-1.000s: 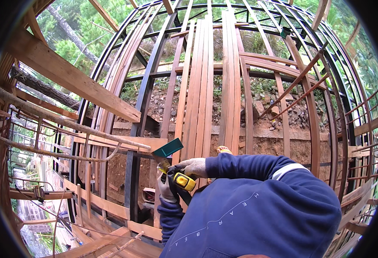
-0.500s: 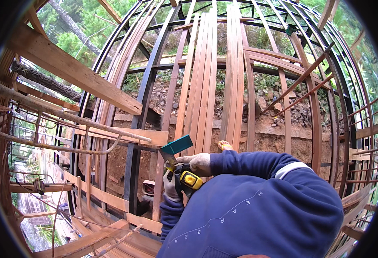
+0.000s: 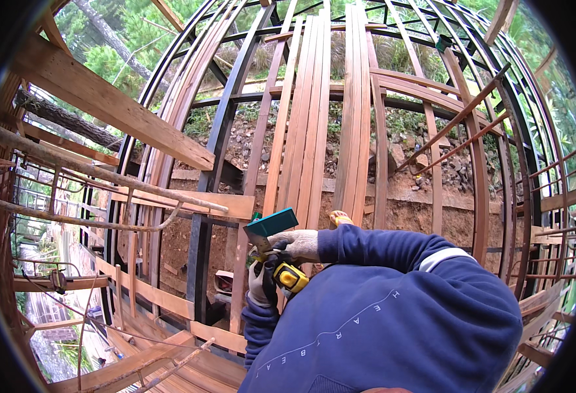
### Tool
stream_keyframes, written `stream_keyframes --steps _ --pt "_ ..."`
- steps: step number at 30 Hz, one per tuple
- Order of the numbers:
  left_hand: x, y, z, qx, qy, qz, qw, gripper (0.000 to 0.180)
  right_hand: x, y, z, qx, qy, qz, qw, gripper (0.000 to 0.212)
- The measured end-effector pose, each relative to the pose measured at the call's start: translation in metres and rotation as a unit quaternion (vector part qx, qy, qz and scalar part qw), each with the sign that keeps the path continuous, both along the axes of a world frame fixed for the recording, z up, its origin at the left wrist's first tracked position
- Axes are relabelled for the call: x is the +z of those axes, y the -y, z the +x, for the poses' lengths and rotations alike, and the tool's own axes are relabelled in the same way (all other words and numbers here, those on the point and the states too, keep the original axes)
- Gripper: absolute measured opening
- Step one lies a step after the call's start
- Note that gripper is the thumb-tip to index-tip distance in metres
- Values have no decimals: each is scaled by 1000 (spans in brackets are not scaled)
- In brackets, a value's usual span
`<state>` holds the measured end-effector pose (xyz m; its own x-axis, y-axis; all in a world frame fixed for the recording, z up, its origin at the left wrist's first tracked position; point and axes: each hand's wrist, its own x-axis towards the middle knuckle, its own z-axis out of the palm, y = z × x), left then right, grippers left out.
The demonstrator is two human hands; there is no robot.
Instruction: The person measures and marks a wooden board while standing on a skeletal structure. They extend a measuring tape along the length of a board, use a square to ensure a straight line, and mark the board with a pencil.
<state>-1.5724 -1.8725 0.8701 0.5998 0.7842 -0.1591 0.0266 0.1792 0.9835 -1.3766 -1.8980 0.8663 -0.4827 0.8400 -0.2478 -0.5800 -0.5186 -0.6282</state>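
Two gloved hands are seen low at centre, before curved wooden slats (image 3: 314,131). A yellow-and-black tool (image 3: 289,276) is clasped in the left hand (image 3: 260,283); a teal block (image 3: 271,224) is pinched by the right hand (image 3: 296,245). Measuring or marking seems underway; steady placement against the slats is judged needed next.

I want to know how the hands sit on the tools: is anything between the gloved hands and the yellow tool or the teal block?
Nothing visible. The left hand grips the yellow tool directly, and the right hand rests against the teal block, close to the wooden slats.
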Motion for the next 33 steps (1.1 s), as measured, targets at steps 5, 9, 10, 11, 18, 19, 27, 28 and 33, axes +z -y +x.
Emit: stream_keyframes --steps 5,9,10,11,18,19,27,28,33 --pt "11 0 -2 26 6 -58 998 40 -6 6 17 59 175 44 982 64" --pt "8 -2 0 44 29 -11 999 41 -17 31 37 82 184 24 979 72" --pt "8 -2 -3 46 28 -30 998 41 -18 39 40 59 201 45 977 66" --pt "7 -2 -6 48 29 -49 997 40 -22 45 44 58 185 33 980 64" --pt "-12 -20 -8 -2 55 -144 988 33 -39 61 63 -77 169 -16 982 36" --pt "-15 -21 -5 -14 62 -154 986 32 -39 60 64 -105 157 -49 981 34" --pt "-20 -17 -10 -90 -48 -189 977 28 52 34 84 -194 213 -19 957 47" --pt "-24 -14 -10 -87 -43 -189 977 28 57 33 85 -205 181 -39 961 46" --pt "-20 -5 -10 -34 -3 -244 969 28 47 23 82 -264 -5 -64 962 41"
